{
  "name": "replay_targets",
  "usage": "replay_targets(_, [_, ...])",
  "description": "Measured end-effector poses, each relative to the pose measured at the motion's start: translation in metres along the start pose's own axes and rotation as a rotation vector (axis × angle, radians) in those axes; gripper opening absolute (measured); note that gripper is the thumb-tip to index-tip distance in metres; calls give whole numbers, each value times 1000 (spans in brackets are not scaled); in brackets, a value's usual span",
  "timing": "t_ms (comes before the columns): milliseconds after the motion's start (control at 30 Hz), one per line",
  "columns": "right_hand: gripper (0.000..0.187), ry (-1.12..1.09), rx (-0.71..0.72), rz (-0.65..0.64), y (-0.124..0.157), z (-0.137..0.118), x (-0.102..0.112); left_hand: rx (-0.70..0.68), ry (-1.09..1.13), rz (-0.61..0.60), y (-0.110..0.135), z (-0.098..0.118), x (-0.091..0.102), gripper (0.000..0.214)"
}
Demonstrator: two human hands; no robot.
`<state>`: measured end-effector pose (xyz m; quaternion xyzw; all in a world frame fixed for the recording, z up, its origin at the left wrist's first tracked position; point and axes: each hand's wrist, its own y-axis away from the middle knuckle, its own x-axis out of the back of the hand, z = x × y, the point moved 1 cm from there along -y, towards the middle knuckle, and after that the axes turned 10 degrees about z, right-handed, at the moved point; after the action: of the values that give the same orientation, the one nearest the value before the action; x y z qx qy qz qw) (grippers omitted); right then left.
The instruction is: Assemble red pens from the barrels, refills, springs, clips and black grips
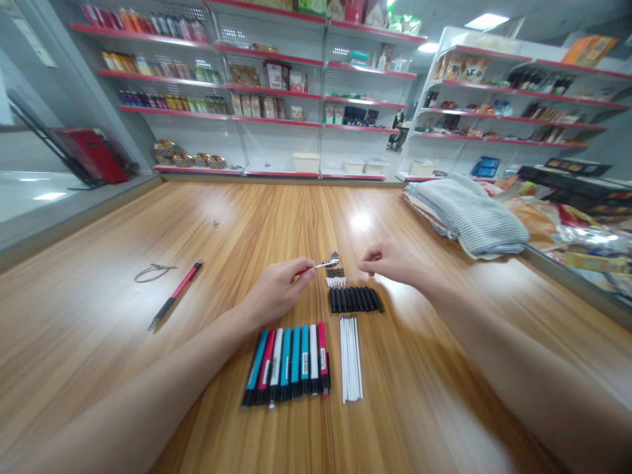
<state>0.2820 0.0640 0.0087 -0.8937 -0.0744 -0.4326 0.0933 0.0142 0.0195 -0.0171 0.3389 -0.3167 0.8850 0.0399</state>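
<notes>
Beware of scattering the small brown parts (336,272) on the desk (257,230) through a careless sweep of the left hand (277,289), pinching a silver-ended piece (322,264) near them, or of the right hand (391,262), curled, with contents impossible to tell.

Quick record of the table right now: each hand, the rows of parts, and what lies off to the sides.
Left hand: pinching a slim red-and-silver piece
Right hand: fingers curled; contents, if any, not visible
Barrels: one row; blue, pink and white, black ends on the near side
White sticks: side by side, right of the barrels
Black tubes: row beyond the white sticks
White bits: row just beyond the black tubes
Left side: pen, thin loop
Right side: folded cloth
</notes>
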Motion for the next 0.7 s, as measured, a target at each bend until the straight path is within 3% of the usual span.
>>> replay_targets(133, [26,148,-49,-230,2,3,16,10,10,-10,1,0,0,25])
replay_targets(300, [30,171,-105,-489,6,5,25,12,12,-15,1,0,0,25])
replay_targets(400, [27,179,-136,-546,7,3,24,12,7,-3,1,-1,0,26])
replay_targets(700, [28,206,-211,-559,11,-3,20,9,4,5,1,1,0,27])
